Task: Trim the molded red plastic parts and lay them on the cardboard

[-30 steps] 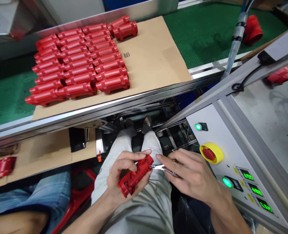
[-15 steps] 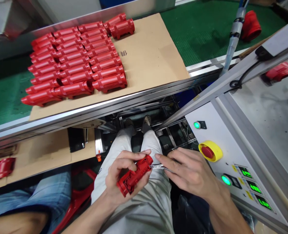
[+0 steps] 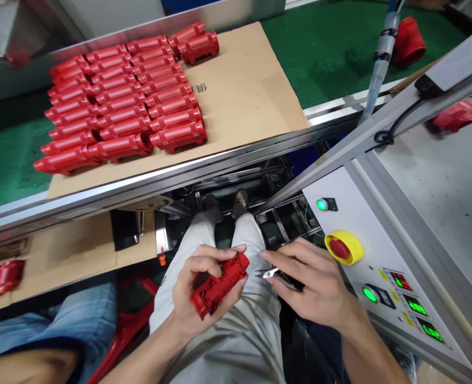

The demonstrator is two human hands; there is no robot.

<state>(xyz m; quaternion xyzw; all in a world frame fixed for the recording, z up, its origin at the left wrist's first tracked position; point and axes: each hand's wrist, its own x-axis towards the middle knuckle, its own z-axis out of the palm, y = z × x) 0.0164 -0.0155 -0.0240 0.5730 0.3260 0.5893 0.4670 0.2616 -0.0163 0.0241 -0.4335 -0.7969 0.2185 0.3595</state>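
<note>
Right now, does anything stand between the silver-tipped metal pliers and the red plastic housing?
Nothing visible does: only an open gap separates the silver-tipped metal pliers in the right hand from the red plastic housing in the left hand.

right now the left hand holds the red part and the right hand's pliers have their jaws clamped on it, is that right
Not quite: the jaws aren't clamped on it. The head view shows the pliers apart from the red part, with pale trousers visible between. The left hand does hold the part, and the right hand the pliers.
</note>
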